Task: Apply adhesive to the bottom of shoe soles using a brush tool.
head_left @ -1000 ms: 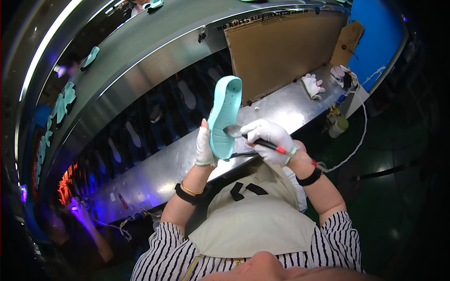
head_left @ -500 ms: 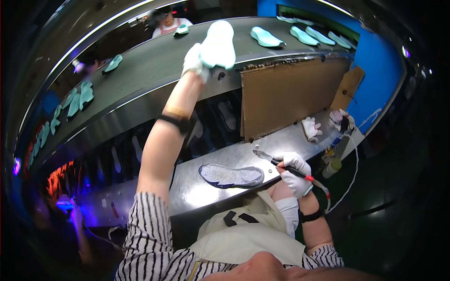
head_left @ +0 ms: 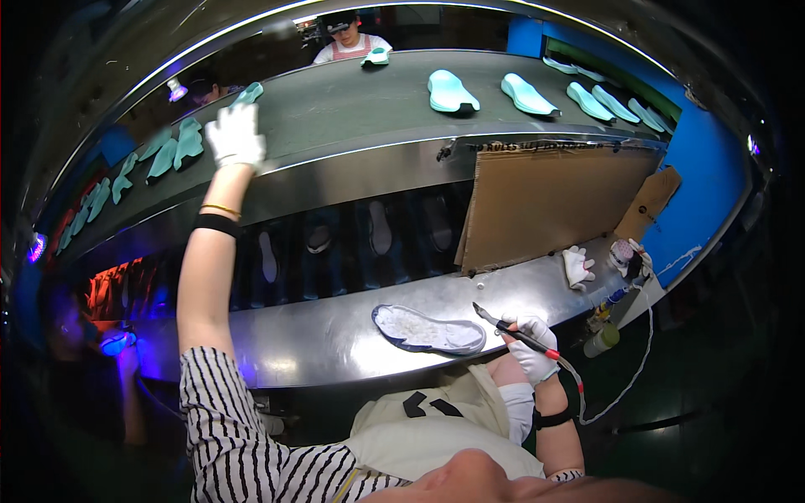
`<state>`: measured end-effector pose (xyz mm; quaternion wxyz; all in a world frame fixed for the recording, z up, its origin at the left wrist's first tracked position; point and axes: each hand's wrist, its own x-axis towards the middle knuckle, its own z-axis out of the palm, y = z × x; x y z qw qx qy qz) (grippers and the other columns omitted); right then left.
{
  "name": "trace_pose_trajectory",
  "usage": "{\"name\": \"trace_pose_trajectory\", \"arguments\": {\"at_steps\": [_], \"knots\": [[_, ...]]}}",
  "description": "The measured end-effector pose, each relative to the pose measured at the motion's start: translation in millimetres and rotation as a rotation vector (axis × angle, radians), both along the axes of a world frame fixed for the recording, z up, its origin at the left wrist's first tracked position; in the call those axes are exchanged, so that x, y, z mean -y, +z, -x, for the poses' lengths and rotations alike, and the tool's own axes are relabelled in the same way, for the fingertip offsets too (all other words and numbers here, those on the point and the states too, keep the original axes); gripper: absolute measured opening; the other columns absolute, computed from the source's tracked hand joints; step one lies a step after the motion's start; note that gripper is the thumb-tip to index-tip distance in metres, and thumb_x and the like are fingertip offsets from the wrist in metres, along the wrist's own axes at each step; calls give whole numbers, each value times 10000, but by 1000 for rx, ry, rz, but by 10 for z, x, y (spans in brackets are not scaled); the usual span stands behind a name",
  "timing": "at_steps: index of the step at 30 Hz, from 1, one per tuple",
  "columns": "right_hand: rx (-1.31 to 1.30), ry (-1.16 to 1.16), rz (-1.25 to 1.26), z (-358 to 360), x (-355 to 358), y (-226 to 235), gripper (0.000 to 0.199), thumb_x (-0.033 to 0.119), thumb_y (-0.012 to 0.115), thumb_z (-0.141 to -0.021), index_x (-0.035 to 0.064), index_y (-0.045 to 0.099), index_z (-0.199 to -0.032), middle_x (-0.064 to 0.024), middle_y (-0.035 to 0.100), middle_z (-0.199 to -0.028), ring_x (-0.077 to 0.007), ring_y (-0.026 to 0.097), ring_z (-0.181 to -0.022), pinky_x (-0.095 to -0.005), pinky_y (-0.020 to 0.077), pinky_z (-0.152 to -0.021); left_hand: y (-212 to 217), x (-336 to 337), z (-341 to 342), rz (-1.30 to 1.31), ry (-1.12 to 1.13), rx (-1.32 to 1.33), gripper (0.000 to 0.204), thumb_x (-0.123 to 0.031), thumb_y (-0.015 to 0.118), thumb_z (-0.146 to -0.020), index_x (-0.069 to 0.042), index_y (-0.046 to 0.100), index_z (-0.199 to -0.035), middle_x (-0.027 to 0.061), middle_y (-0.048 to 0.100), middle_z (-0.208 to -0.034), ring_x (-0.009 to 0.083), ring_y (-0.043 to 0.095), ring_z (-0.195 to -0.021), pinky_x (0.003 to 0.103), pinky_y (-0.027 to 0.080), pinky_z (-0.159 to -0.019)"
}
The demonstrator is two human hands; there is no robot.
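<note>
Head view: steel bench [head_left: 319, 335] beneath grey conveyor [head_left: 352, 109].

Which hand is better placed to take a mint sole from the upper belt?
Left. The left hand is stretched up over the upper belt, next to a mint sole. The right hand is low at the steel bench, holding a brush tool.

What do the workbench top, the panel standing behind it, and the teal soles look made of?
Workbench top: likely polished steel, with bright glare. Panel: brown corrugated cardboard, matte, with ragged edges. Teal soles: probably moulded foam or rubber, smooth and matte; the look leaves it open.
</note>
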<state>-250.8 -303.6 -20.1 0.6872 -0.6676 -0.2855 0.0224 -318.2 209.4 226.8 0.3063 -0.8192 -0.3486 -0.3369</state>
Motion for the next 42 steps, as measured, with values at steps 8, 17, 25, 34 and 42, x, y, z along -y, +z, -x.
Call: {"name": "trace_pose_trajectory", "arguments": {"at_steps": [8, 17, 25, 34, 42], "knots": [[-104, 114, -16, 190, -336, 140, 176, -53, 671, -761, 21, 611, -909, -63, 635, -939, -103, 600, -865, -215, 473, -799, -156, -1536, 1375, 695, 78, 361, 383, -187, 433, -875, -133, 532, -1240, 164, 522, -1252, 306, 498, -1159, 380, 323, -1020], [-57, 83, 53, 197, -497, -97, 140, -5, 697, -758, 26, 629, -877, -66, 650, -871, -110, 608, -832, -242, 487, -772, -66, -746, 1272, 24, -134, 176, 205, -169, 671, -748, -93, 651, -937, 93, 652, -949, 213, 593, -914, 344, 381, -918], [-148, 0, 37, 157, -434, -60, 154, -4, 704, -751, 16, 621, -879, -48, 649, -853, -83, 594, -789, -221, 480, -744, -136, 492, 1404, 787, -1513, 1406, 224, -246, 468, -929, -61, 513, -813, 40, 531, -843, 134, 487, -785, 295, 414, -763], [-441, 53, -222, 342, -370, 53, 173, 15, 659, -795, 18, 581, -950, -43, 636, -864, -87, 585, -780, -213, 470, -729, -1857, 1723, 499, 2855, -1657, 752, 429, -409, 448, -855, -43, 487, -634, 100, 484, -722, 204, 436, -603, 313, 406, -554], [-501, 101, -192, 408, -278, 229, 169, 13, 625, -806, 30, 552, -958, -39, 587, -871, -94, 577, -734, -205, 472, -681, -2623, 2962, 600, 3397, -1257, 555, 768, -691, 438, -781, -123, 429, -1299, 218, 461, -1266, 409, 434, -1186, 584, 344, -989]]}}
